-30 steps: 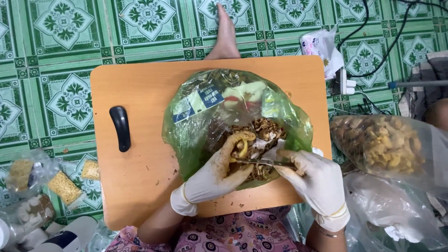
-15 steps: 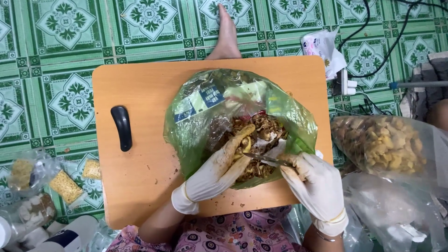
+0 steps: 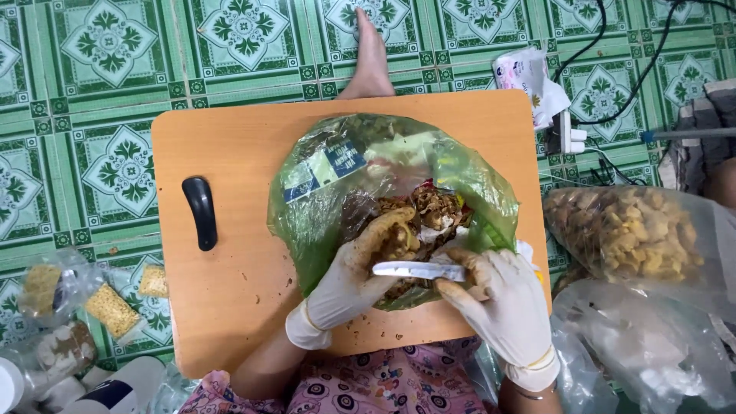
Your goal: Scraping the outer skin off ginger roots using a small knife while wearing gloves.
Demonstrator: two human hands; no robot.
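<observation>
The right hand (image 3: pixel 502 303), gloved, is gripping a small knife (image 3: pixel 418 270) with closed fingers, blade pointing left. Just beyond, the gloved left hand (image 3: pixel 360 268) is curling its fingers around a brown, dirt-caked root piece (image 3: pixel 395 234) inside the green plastic bag (image 3: pixel 337 192). The bag is lying on the wooden board (image 3: pixel 230 291). Farther off, 1 bare foot (image 3: pixel 370 57) is resting on the green tiled floor (image 3: pixel 115 61).
</observation>
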